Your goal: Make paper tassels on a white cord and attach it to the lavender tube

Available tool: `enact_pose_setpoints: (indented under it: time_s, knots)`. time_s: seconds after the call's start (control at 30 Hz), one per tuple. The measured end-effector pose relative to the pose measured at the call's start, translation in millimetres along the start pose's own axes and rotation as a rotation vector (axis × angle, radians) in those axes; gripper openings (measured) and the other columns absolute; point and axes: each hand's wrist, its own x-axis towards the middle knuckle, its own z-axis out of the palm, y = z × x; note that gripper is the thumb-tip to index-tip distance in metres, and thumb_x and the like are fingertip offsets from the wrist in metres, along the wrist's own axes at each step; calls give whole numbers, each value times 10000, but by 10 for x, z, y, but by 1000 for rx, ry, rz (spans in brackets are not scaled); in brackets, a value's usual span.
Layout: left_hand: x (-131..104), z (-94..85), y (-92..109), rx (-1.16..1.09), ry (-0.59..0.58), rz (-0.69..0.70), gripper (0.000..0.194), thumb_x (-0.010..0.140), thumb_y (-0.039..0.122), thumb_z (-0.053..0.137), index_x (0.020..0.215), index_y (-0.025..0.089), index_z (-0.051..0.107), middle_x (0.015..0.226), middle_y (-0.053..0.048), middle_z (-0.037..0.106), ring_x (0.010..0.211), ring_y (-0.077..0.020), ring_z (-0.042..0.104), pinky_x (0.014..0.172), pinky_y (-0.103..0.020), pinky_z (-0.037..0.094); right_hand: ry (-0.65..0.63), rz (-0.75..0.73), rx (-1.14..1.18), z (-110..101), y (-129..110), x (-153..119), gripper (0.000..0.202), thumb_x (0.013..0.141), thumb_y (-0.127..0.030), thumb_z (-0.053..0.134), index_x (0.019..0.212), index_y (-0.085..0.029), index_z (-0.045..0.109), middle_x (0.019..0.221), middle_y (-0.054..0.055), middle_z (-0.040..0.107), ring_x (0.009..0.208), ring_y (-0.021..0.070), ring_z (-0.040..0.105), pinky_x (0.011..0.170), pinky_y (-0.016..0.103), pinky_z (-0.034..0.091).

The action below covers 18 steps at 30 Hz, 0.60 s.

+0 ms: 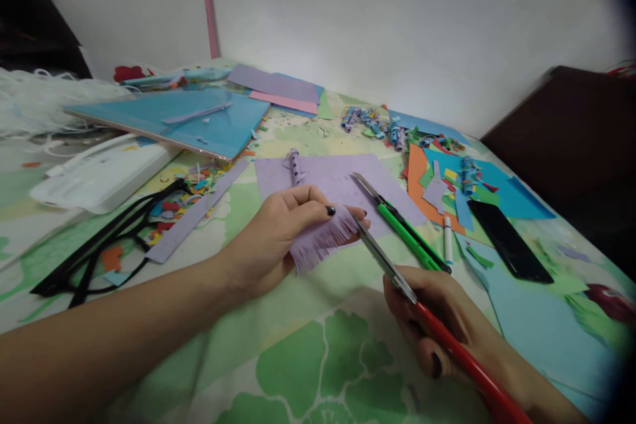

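Pinched between the thumb and fingers of my left hand (278, 232) is a purple paper strip (322, 242), its lower edge cut into a fine fringe. My right hand (442, 324) is closed around red-handled scissors (390, 269). The scissor tips touch the right end of the strip, near my left fingertips. Beneath and behind lies a purple sheet (338, 172), with a small rolled purple paper (295, 167) on it. A green cutter (410, 235) rests on the right part of that sheet, its blade pointing away from me.
At left are black-framed glasses (134, 232), paper scraps (169, 212), a white device (109, 175) and a blue pad (183, 119). To the right lie a black phone (509, 240), a white marker (448, 242) and coloured sheets (501, 189). Curled paper pieces (372, 122) sit near the wall.
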Motion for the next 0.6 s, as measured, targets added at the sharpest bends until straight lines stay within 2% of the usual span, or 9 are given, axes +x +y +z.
enact_pose_setpoints:
  time_s: [0.27,0.6]
  knots:
    - [10,5,-12,21,22,0,136,780,125,637,698,154,533,934,-107,739,988,-259,686,903,-396,531,-2,10,34,2,-1,7,560,592,-629,756,664,-199,404,550,-71,344,491,64,210,431,225,186]
    - [6,6,-15,19,20,6,128,781,120,636,705,151,538,929,-108,742,976,-259,690,888,-392,536,-55,73,81,5,-10,-3,468,656,-505,744,672,-204,386,537,-74,341,459,52,259,392,207,155]
